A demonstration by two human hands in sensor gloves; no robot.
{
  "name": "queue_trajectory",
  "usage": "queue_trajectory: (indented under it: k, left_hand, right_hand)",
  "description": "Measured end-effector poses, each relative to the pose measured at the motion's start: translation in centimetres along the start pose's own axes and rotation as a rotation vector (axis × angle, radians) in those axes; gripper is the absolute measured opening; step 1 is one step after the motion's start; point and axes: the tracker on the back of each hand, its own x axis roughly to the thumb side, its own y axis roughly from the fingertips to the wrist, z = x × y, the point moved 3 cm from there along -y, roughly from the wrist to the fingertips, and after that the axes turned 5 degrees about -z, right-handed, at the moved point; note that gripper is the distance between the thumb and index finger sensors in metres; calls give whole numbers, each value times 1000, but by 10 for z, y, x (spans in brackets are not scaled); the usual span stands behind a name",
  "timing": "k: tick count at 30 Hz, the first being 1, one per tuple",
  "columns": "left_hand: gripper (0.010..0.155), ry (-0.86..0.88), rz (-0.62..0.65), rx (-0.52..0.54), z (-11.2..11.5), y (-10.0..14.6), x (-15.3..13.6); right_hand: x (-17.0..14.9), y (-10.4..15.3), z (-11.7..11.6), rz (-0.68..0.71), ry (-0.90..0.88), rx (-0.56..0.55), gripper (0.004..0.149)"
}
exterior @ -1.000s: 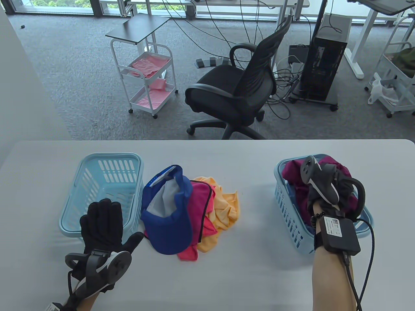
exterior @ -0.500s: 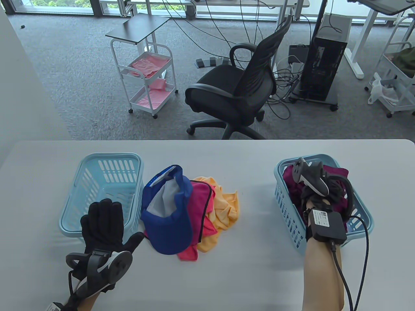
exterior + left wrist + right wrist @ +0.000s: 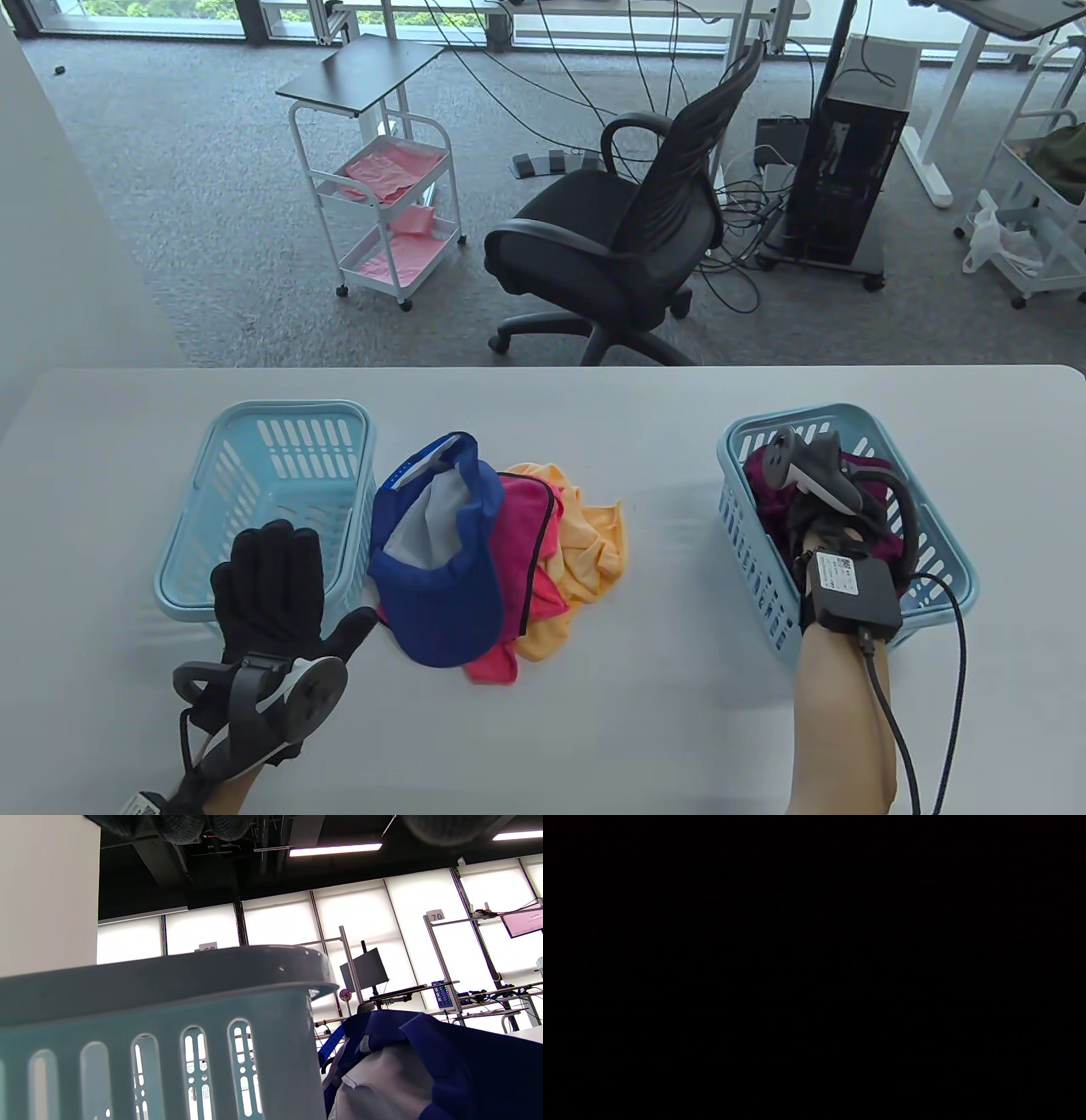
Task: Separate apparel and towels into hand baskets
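Maroon garment [image 3: 768, 497] bundled inside the right pale-blue slotted plastic basket [image 3: 937, 543], right hand [image 3: 836, 509] sunk onto it.
Its grip could not be told; left hand [image 3: 271, 586] lay flat, fingers spread, holding nothing, over the left basket's [image 3: 284, 424] near rim; blue cap [image 3: 445, 586], pink and yellow cloths [image 3: 585, 526] lay between on the white surface [image 3: 594, 722].

We see bare table [image 3: 679, 407] between the clothes pile [image 3: 509, 552] and the right basket [image 3: 942, 518], an open lane. The left basket [image 3: 254, 450] sits just beside the pile, so no gap there. The left hand [image 3: 271, 594] overlaps that basket's near rim; the right basket holds maroon cloth [image 3: 768, 501].
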Motion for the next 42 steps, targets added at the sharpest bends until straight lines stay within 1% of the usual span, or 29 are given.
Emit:
queue_trajectory:
  k: [5,9,16,20,24,27,30,34,38,42]
  left_hand:
    - [99,0,4,-4,1,0,1]
    - [99,2,6,-2,0,0,1]
    - [99,5,8,5,0,1,1]
    - [99,8,9,6,0,1,1]
    - [99,10,6,4,0,1,0]
    - [99,11,4,-5,1,1,0]
    - [99,13,0,-8,1,1,-1]
    - [98,18,-4,-12,2,1,-2]
    - [98,20,-1,-16,2,1,-2]
    - [99,26,4,-12,1,1,-2]
  right_hand:
    - [-8,6,10,-5,-51,45,65]
    - [-12,15,26,-5,-121,62,72]
    - [-17,40,63,15,-162,-37,73]
    - [-15,62,89,49,-191,-127,71]
    - [-5,86,109,103,-243,-199,69]
    - [12,109,119,158,-254,-253,68]
    - [31,129,124,216,-275,-278,68]
    - [64,157,127,310,-331,-320,68]
    - [95,178,124,388,-366,-344,68]
    - [135,199,110,475,-430,-355,68]
